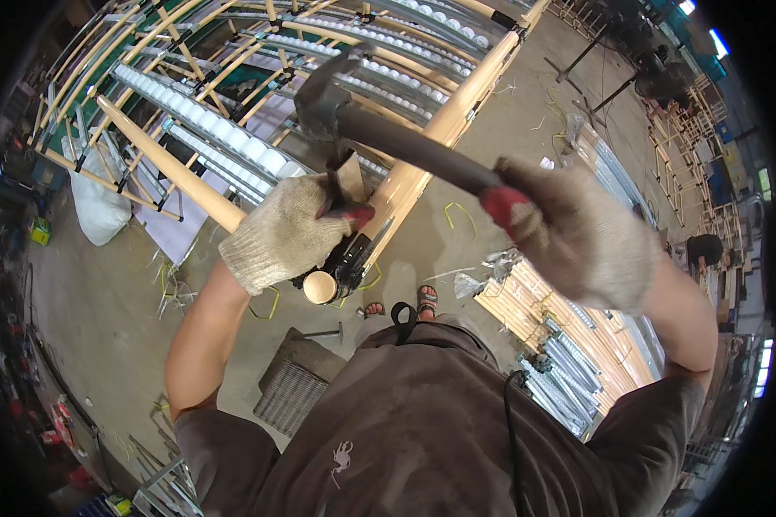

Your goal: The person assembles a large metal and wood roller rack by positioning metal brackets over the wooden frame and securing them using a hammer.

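Both my hands wear off-white knitted work gloves with red on the fingers. My right hand [582, 233] is closed around the dark handle of a hammer [418, 153], whose blurred head is up and to the left. My left hand [289, 226] is closed on a short, flat-sided metal piece [350, 177] standing just below the hammer head. I cannot make out its exact kind or lower end. Under that hand, a black joint [349, 263] sits at the near end of a beige tube [401, 194], beside another tube's round open end [321, 287].
Ahead stands a rack of beige tubes with roller tracks [211, 125] of white wheels. Bundled tubes [535, 323] and metal connectors [565, 370] lie on the floor at right. A grey woven crate [293, 388] is near my feet, a white sack [102, 202] at left.
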Action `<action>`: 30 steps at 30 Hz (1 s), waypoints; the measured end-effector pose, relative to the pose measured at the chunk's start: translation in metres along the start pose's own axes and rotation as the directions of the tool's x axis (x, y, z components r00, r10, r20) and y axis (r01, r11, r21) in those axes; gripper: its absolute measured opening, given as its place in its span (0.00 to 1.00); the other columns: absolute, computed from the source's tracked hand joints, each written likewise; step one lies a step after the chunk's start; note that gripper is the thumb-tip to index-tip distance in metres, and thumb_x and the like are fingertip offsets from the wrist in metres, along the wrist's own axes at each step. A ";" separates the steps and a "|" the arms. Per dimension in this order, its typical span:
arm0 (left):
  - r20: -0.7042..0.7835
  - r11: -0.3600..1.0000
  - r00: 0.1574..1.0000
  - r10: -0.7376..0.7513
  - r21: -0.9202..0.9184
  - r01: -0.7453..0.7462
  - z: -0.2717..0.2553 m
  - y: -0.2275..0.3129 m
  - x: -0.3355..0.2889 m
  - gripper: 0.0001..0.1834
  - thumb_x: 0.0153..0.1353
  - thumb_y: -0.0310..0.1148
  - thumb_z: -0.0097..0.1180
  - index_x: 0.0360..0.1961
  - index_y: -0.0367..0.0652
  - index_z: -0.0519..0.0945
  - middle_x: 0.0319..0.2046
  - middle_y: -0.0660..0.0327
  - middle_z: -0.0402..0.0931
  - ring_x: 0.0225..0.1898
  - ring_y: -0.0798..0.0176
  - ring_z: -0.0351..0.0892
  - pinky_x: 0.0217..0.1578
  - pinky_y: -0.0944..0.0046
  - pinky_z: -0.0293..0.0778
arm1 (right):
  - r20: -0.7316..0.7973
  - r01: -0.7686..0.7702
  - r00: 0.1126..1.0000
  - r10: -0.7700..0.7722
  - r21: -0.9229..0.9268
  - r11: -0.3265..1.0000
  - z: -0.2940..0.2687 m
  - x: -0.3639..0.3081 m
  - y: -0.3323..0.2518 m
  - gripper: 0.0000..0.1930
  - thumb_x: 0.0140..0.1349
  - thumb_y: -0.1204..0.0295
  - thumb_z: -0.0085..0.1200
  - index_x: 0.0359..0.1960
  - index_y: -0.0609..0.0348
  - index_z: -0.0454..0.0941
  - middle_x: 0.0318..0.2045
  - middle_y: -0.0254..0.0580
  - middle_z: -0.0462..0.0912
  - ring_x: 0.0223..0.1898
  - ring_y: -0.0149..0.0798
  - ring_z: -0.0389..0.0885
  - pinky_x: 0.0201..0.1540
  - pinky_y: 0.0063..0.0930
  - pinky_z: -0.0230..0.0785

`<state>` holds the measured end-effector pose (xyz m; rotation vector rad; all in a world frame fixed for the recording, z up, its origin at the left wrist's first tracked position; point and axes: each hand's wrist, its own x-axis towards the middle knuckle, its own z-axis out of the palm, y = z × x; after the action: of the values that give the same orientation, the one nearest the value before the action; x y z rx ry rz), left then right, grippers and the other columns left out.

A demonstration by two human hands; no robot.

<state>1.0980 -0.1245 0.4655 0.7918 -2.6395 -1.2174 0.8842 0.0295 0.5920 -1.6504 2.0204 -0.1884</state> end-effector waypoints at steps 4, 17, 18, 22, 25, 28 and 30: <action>-0.078 0.988 0.993 -0.088 -0.134 0.077 0.004 0.009 0.000 0.14 0.60 0.31 0.55 0.45 0.36 0.80 0.26 0.56 0.78 0.29 0.66 0.76 0.33 0.62 0.72 | -0.179 0.227 0.965 -0.194 0.192 0.955 0.003 -0.002 0.026 0.26 0.70 0.49 0.45 0.39 0.66 0.75 0.17 0.37 0.72 0.18 0.31 0.70 0.22 0.28 0.61; -0.811 0.645 0.069 -0.581 -0.511 -0.568 0.136 -0.135 -0.112 0.14 0.67 0.42 0.52 0.32 0.42 0.77 0.24 0.59 0.75 0.25 0.63 0.74 0.27 0.63 0.69 | -0.366 0.320 0.929 -0.050 0.731 0.602 0.179 -0.031 0.229 0.26 0.68 0.47 0.44 0.35 0.63 0.73 0.17 0.30 0.71 0.13 0.24 0.68 0.17 0.20 0.59; -0.595 0.488 0.045 -0.802 -0.697 -0.525 0.157 -0.132 -0.090 0.11 0.66 0.39 0.55 0.36 0.42 0.78 0.27 0.61 0.76 0.24 0.65 0.75 0.26 0.62 0.71 | -0.218 0.187 0.976 -0.023 0.772 0.608 0.191 -0.029 0.241 0.22 0.69 0.52 0.44 0.36 0.64 0.73 0.18 0.31 0.71 0.13 0.24 0.68 0.17 0.21 0.60; -0.500 0.295 0.382 -0.778 -0.826 -0.480 0.233 -0.214 -0.054 0.14 0.67 0.35 0.52 0.51 0.43 0.76 0.47 0.58 0.79 0.45 0.59 0.81 0.43 0.56 0.79 | 0.129 -0.130 0.990 0.051 0.738 0.662 0.225 -0.011 0.253 0.18 0.71 0.59 0.44 0.40 0.66 0.72 0.18 0.34 0.71 0.14 0.26 0.69 0.17 0.24 0.64; -0.420 0.277 0.578 -0.699 -0.905 -0.323 0.240 -0.262 -0.033 0.20 0.70 0.43 0.47 0.56 0.43 0.74 0.51 0.56 0.78 0.49 0.58 0.80 0.49 0.54 0.78 | 0.227 -0.167 0.974 0.004 0.704 0.690 0.238 0.011 0.244 0.19 0.72 0.58 0.43 0.41 0.65 0.73 0.19 0.33 0.71 0.16 0.26 0.70 0.19 0.25 0.66; -0.370 0.292 0.610 -0.700 -0.929 -0.228 0.231 -0.270 0.003 0.20 0.70 0.42 0.47 0.56 0.43 0.74 0.50 0.56 0.79 0.49 0.57 0.80 0.49 0.54 0.78 | 0.314 -0.254 0.949 0.029 0.707 0.660 0.241 0.022 0.231 0.19 0.73 0.58 0.41 0.41 0.65 0.73 0.19 0.33 0.71 0.16 0.26 0.70 0.19 0.25 0.66; -0.361 0.299 0.618 -0.699 -0.932 -0.206 0.225 -0.274 0.009 0.20 0.70 0.42 0.46 0.56 0.42 0.74 0.50 0.55 0.79 0.49 0.57 0.80 0.49 0.54 0.78 | 0.351 -0.287 0.936 0.025 0.721 0.631 0.249 0.030 0.225 0.19 0.73 0.58 0.40 0.41 0.65 0.73 0.18 0.33 0.71 0.16 0.27 0.70 0.20 0.25 0.66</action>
<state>1.1288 -0.1256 0.1123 1.1316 -0.7632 -1.6715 0.8022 0.1100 0.2757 -0.8727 1.4945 -0.5956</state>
